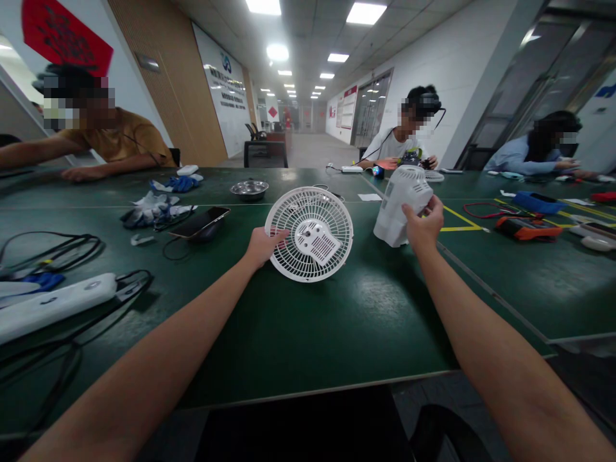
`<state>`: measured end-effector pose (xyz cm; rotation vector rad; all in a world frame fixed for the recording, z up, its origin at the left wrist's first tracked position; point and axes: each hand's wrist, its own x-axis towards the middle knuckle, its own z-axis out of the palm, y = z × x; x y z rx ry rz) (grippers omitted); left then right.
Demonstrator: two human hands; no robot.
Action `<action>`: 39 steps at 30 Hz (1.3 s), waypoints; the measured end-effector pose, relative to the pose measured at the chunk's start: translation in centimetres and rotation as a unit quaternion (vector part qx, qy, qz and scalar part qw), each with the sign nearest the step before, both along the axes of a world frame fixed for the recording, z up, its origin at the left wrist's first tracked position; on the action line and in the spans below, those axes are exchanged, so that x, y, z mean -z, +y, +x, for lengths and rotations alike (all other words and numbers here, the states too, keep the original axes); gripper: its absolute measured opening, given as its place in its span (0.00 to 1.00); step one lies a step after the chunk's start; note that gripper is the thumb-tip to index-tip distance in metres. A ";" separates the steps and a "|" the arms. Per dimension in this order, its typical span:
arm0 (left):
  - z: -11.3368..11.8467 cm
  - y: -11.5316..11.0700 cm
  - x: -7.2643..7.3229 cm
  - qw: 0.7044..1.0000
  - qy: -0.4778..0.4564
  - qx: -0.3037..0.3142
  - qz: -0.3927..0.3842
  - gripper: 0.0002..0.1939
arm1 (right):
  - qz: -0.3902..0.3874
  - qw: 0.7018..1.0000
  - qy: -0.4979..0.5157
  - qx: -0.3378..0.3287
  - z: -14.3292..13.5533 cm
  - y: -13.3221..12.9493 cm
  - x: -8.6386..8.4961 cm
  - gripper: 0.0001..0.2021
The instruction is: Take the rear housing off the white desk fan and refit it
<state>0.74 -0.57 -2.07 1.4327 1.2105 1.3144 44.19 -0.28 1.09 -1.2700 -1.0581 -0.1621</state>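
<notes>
My left hand [266, 246] grips the left rim of a round white fan grille [332, 224], thumb on the near side. The grille stands tilted up over the green table, its slotted centre plate towards me. To the right, my right hand [426, 221] is closed on a white plastic fan housing [394, 212], thumb against its side. The housing is upright, with slots near its rounded top. A gap separates the two parts. Whether the housing rests on the table I cannot tell.
On the green table [308, 340] are a metal bowl [249, 188], a phone [201, 222], gloves [154, 210] and a white power strip [58, 308] with black cables at left. At right lie an orange multimeter [528, 228] and a blue pouch [538, 202]. Three people sit across the table.
</notes>
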 end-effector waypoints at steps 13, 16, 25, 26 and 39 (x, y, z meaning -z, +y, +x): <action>0.3 -0.2 -0.4 1.000 -0.002 -0.003 -0.014 0.13 | -0.006 0.999 -0.044 0.031 0.4 0.0 0.3 0.39; 0.3 -0.2 -0.3 1.000 -0.011 -0.006 -0.005 0.12 | -0.024 0.999 -0.019 0.022 0.4 0.1 0.4 0.42; -0.1 -0.1 -0.2 1.000 0.008 0.008 0.004 0.13 | 0.001 1.000 0.000 -0.024 0.9 0.8 0.7 0.42; 0.0 -0.1 -0.2 1.000 0.007 0.007 0.003 0.13 | 0.002 1.000 -0.002 -0.019 0.9 0.7 0.7 0.41; 0.1 -0.2 -0.5 1.000 0.008 0.003 -0.013 0.12 | 0.008 0.999 0.002 0.053 -0.3 -0.9 -0.6 0.39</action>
